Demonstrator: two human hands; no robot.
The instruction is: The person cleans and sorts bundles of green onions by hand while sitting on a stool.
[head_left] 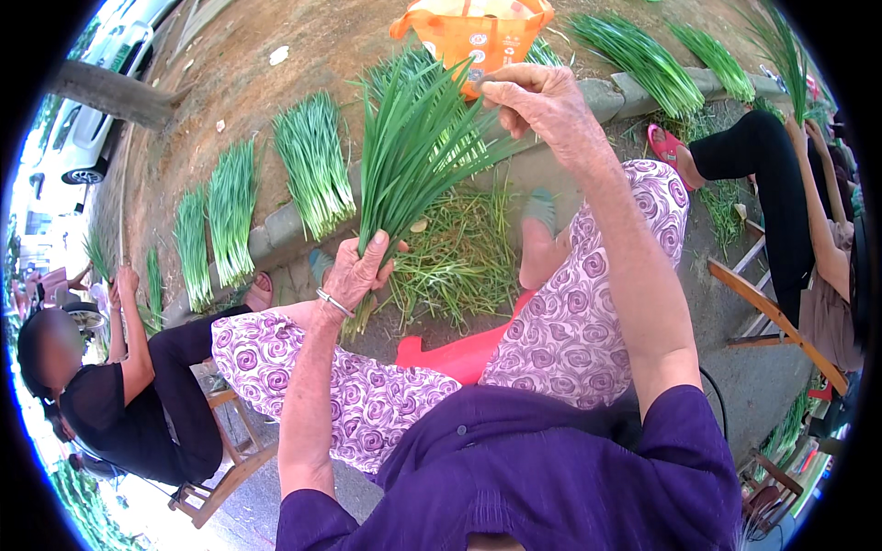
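My left hand [356,272] is wrapped around the lower stems of a bunch of garlic chives [404,156], whose flat green leaves fan upward and to the right. A bracelet circles that wrist. Raised beyond the leaf tips on the right, my right hand [542,103] is closed in a pinch. Whatever lies between its fingertips is too small to make out. Below the bunch, a heap of loose trimmed leaves and stalks [455,257] covers the ground between my feet.
Sorted chive bundles [312,165] lean along the stone curb [285,225], with more bundles [638,64] at the right. An orange bag [482,32] stands beyond the curb. A red plastic stool [450,356] shows beneath me. People sit on wooden chairs [225,468] at both sides.
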